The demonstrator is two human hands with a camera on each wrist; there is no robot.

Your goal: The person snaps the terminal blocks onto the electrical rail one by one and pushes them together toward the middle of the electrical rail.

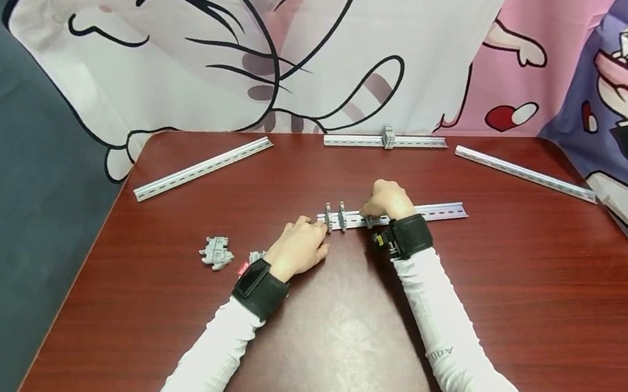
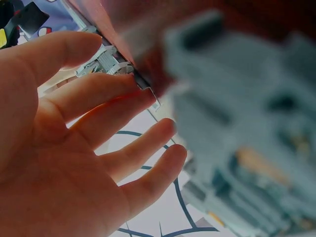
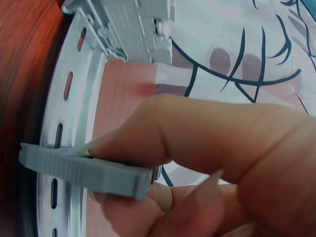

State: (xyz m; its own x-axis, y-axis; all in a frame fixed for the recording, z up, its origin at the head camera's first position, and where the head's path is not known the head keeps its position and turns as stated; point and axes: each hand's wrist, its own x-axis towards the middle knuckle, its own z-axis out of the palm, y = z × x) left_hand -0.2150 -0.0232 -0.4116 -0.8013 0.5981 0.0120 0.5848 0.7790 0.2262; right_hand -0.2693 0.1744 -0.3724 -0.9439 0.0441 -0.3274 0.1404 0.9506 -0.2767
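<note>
A slotted metal DIN rail (image 1: 443, 211) lies across the middle of the table, with two grey terminal blocks (image 1: 343, 216) standing upright near its left end. My right hand (image 1: 389, 200) pinches another grey terminal block (image 3: 84, 170) between thumb and fingers. In the right wrist view this block lies across the rail's slotted face, apart from the mounted block (image 3: 128, 29) above it. At the rail's left end is my left hand (image 1: 298, 247), its fingers (image 2: 143, 170) loosely extended and the fingertips right by the rail end. A blurred grey terminal block (image 2: 227, 113) looms close beside it in the left wrist view.
One loose terminal block (image 1: 216, 252) lies on the table (image 1: 144, 313) at left; another (image 1: 257, 256) is partly hidden behind my left wrist. Bare rails lie at back left (image 1: 202, 169) and right (image 1: 528, 174). A rail (image 1: 354, 140) at the back carries grey blocks (image 1: 388, 136).
</note>
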